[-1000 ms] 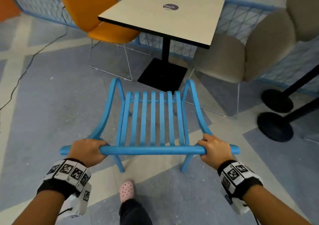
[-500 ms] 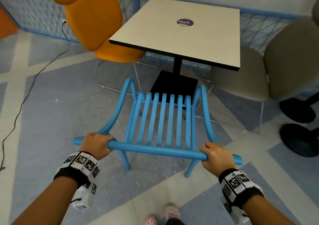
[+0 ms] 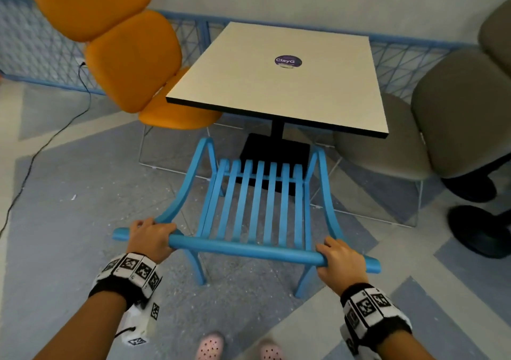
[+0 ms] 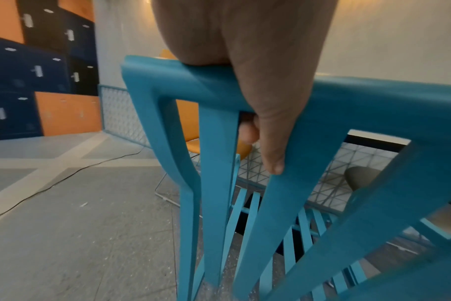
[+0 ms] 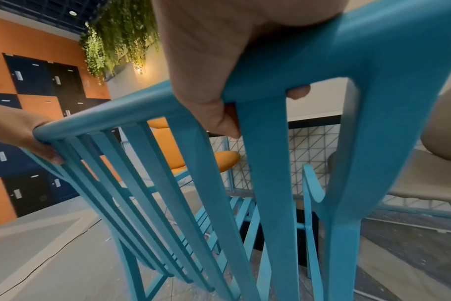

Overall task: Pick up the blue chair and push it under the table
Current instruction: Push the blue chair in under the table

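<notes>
Slatted blue chair (image 3: 257,207), top rail in left hand (image 3: 150,239), right hand (image 3: 341,263)

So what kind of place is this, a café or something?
Probably a café or a shared lounge: a small square pedestal table with a round sticker, mismatched seats around it (blue chair, orange chair, grey chair), and a wall of lockers.

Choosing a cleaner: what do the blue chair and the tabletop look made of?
Blue chair: probably moulded plastic or painted wood; uniform matte blue, rounded one-piece joints, no visible grain.
Tabletop: likely laminate board; smooth, pale cream face with a thin black edge band.
</notes>
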A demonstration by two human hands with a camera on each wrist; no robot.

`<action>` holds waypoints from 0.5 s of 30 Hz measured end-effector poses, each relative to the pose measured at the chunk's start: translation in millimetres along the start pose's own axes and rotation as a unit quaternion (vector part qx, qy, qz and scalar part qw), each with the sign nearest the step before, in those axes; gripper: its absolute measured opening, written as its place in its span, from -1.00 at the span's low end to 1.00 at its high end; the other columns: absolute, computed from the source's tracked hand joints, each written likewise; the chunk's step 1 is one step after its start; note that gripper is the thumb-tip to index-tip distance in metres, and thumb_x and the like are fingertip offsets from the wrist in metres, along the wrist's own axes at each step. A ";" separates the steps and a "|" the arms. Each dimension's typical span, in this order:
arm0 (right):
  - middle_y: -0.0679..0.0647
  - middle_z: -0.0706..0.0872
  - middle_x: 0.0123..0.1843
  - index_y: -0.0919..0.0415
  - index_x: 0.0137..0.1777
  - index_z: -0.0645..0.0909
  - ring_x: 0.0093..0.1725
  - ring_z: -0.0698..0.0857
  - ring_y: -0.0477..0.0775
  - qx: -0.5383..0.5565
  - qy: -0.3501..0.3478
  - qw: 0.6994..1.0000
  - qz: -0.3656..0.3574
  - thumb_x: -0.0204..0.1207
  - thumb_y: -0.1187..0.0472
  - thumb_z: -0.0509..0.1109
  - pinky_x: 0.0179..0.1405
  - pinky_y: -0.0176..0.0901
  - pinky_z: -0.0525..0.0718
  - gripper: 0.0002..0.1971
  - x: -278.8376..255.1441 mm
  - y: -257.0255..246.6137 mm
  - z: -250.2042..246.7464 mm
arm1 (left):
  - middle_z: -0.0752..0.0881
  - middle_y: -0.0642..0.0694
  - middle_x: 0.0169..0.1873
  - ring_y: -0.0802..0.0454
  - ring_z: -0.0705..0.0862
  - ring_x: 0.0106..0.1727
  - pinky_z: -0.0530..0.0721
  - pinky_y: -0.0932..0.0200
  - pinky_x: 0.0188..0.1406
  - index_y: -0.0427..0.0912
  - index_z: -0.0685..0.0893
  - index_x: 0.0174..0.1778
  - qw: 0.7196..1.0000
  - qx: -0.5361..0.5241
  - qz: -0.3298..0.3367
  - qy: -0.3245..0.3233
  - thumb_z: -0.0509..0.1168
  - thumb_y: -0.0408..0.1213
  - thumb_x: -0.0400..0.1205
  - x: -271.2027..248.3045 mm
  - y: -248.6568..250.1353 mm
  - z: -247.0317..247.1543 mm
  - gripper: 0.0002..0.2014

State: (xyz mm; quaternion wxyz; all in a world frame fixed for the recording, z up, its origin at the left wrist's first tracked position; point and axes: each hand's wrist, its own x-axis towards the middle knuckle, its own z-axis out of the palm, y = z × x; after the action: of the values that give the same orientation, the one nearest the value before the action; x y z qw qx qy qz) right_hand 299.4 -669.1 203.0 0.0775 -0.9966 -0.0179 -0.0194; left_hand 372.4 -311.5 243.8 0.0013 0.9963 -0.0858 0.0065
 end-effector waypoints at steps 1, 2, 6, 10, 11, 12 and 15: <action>-0.04 0.53 -0.61 0.08 -0.61 0.53 -0.66 0.58 0.03 0.006 0.017 1.000 0.002 -0.41 0.28 0.65 -0.66 -0.43 -0.13 -0.62 -0.2 -2.6 -2.8 | 0.61 -0.05 -0.79 -0.18 0.62 -0.59 0.62 -0.18 -0.37 -0.03 0.54 -0.64 1.000 0.003 -0.002 -0.021 0.70 -0.22 -0.18 -5.3 -3.9 3.4 -0.57; -0.03 0.54 -0.60 0.08 -0.61 0.53 -0.65 0.58 0.04 0.010 0.000 1.000 0.012 -0.42 0.29 0.64 -0.70 -0.38 -0.04 -0.62 -3.6 -4.3 -6.3 | 0.61 -0.04 -0.79 -0.17 0.62 -0.60 0.63 -0.14 -0.39 -0.03 0.54 -0.64 0.999 0.015 0.022 -0.040 0.69 -0.23 -0.17 -0.3 -4.4 6.2 -0.58; -0.01 0.56 -0.58 0.08 -0.59 0.56 -0.62 0.59 0.06 -0.005 0.008 0.999 0.037 -0.41 0.33 0.62 -0.74 -0.26 0.30 -0.63 -8.3 -3.0 -11.2 | 0.60 -0.06 -0.79 -0.18 0.62 -0.58 0.66 -0.15 -0.31 -0.06 0.55 -0.63 0.997 0.020 0.048 -0.048 0.64 -0.22 -0.08 -20.5 -0.4 11.5 -0.65; 0.02 0.61 -0.53 0.11 -0.54 0.62 -0.57 0.61 0.15 -0.027 0.028 0.998 0.058 -0.33 0.35 0.62 -0.68 -0.09 0.49 -0.67 -17.3 -32.5 6.6 | 0.62 -0.07 -0.77 -0.18 0.64 -0.50 0.57 -0.17 -0.21 -0.09 0.55 -0.63 1.000 -0.008 0.023 0.001 0.42 -0.13 0.08 -10.8 -29.2 14.4 -0.82; 0.04 0.62 -0.52 0.13 -0.53 0.63 -0.56 0.60 0.18 -0.028 0.035 0.997 0.067 -0.31 0.35 0.62 -0.66 -0.08 0.50 -0.68 -18.6 -37.2 9.4 | 0.62 -0.06 -0.77 -0.17 0.64 -0.51 0.57 -0.14 -0.22 -0.08 0.54 -0.63 0.999 -0.010 0.031 -0.003 0.35 -0.12 0.11 -9.7 -33.0 15.2 -0.85; 0.07 0.62 -0.51 0.15 -0.52 0.63 -0.56 0.60 0.20 -0.030 0.044 0.996 0.074 -0.25 0.35 0.60 -0.64 -0.08 0.49 -0.72 -21.7 -41.4 12.6 | 0.63 -0.04 -0.76 -0.17 0.64 -0.52 0.58 -0.12 -0.24 -0.08 0.55 -0.63 0.999 -0.014 0.046 -0.003 0.37 -0.12 0.10 -8.7 -37.2 16.0 -0.85; 0.10 0.60 -0.50 0.18 -0.51 0.62 -0.55 0.59 0.24 -0.029 0.104 0.991 0.077 0.03 0.25 0.27 -0.60 -0.13 0.46 -0.90 -30.2 -51.0 15.0 | 0.65 -0.02 -0.76 -0.14 0.65 -0.56 0.66 -0.03 -0.31 -0.05 0.55 -0.63 0.997 0.007 0.078 -0.024 0.62 -0.24 -0.06 -8.2 -46.6 19.8 -0.67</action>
State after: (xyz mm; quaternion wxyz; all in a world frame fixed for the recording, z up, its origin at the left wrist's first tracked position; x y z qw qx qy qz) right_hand 267.8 -617.4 194.8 0.0513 -0.9894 0.0676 -0.1176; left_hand 372.5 -264.2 223.8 -0.0082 0.9864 -0.1632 -0.0164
